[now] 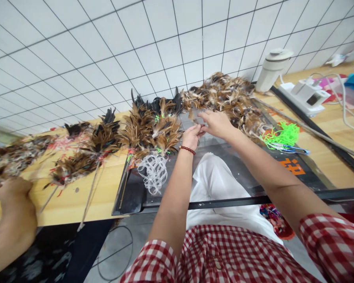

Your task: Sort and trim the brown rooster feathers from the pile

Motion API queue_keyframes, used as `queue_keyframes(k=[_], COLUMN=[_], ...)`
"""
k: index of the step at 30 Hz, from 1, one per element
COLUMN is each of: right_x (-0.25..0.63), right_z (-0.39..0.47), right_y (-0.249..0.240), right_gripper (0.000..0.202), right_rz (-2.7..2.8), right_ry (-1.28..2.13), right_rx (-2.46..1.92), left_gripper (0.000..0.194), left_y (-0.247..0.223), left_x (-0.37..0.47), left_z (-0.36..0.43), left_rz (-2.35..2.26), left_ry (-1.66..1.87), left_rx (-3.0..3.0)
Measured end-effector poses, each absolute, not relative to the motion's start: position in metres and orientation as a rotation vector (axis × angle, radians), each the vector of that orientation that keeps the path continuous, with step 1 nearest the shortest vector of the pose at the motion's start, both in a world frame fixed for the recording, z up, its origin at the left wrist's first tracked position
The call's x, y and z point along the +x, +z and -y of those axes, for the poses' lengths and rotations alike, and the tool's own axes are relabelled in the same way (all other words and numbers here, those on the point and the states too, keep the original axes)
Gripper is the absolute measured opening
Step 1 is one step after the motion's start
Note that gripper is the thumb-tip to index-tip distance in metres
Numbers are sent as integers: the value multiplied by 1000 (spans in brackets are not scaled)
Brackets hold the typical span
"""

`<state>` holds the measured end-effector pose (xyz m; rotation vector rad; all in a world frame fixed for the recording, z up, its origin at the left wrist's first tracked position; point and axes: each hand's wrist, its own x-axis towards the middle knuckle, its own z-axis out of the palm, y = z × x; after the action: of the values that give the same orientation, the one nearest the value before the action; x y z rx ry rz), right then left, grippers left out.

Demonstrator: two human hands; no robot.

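Over the glass-like dark board (pixel 177 188), my two hands meet close to the feather piles. My left hand (pixel 192 137), with a dark red bead bracelet at its wrist, is closed, with a small brown feather (pixel 191 115) showing blurred at its fingertips. My right hand (pixel 216 124) reaches in from the right, its fingers apart and slightly bent, the tips beside my left fingers. Left of them lie bundles of brown and black feathers (pixel 149 127), some tied with bright green string. A heap of loose brown feathers (pixel 224 92) lies behind my right hand.
A tangle of clear bands (pixel 153 173) is on the board's left, green strings (pixel 283 135) and blue-handled scissors (pixel 295 149) on its right. Farther right are a white cup (pixel 273 70) and a power strip (pixel 305 94). Another person's arm (pixel 16 216) rests by feather-tipped sticks (pixel 91 192).
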<state>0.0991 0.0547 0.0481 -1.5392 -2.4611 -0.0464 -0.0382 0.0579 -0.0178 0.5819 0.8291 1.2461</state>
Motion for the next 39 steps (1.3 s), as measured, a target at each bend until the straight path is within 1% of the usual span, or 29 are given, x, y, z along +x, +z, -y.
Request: queue_keyframes(k=[2,4,5,6,8,9,10,12,14,17,19,23,27,28,30,31,32,33,36,39], right_x=[100,103,105,107,113,116,118,121,121,117,114,110,113,114,116,115,114,112,107,108], right_z=[-57,-64,-68,-73,-81,-84,-86,-88,-88,-88,-88,-87,-86,-86,-87,-87,-87,-86,-83,-82], right_y=[47,44,42,39,32,30,27,25,25,25,24,22,23,24,24,23,21,20,16,18], right_gripper=[51,51,48,40,25,28,34,46,51,54,50,42,33,41,73,85,89,89,76,71], right_rz=[2418,2318,2232,2127,1917,1833,1774,1705,1656,1623,1632,1650,1751,1821,2011,2107,2184,2234,2260,2204], right_ry=[3,183,332,516,956,1164,1334,1503,1455,1260,1184,1150,1104,1054,878,767,655,555,366,378], right_rx=[-1522,-1511,-1502,-1479,-1362,-1267,-1167,-1028,-1026,-1121,-1174,-1218,-1174,-1181,-1217,-1236,-1250,-1262,-1301,-1316], left_gripper=[23,26,27,26,23,21,21,22,21,15,13,11,16,18,21,21,19,17,15,21], left_y=[-17,-16,-16,-16,-15,-14,-14,-12,-10,-11,-13,-15,-14,-14,-13,-14,-14,-14,-15,-13], left_x=[-38,-37,-37,-36,-36,-35,-35,-36,-36,-37,-36,-33,-32,-33,-35,-36,-37,-37,-37,-35], left_z=[-57,-57,-57,-57,-56,-54,-53,-50,-48,-48,-49,-51,-53,-54,-56,-57,-57,-58,-57,-56], left_rz=[-829,-846,-861,-876,-895,-896,-892,-880,-868,-846,-841,-895,-896,-882,-858,-852,-852,-855,-868,-862], left_ry=[1260,1292,1303,1302,1246,1199,1151,1079,1054,1066,1074,1092,1222,1258,1301,1303,1295,1284,1256,1269], left_rx=[576,544,538,551,632,684,728,773,778,773,780,783,634,585,517,508,511,520,531,502])
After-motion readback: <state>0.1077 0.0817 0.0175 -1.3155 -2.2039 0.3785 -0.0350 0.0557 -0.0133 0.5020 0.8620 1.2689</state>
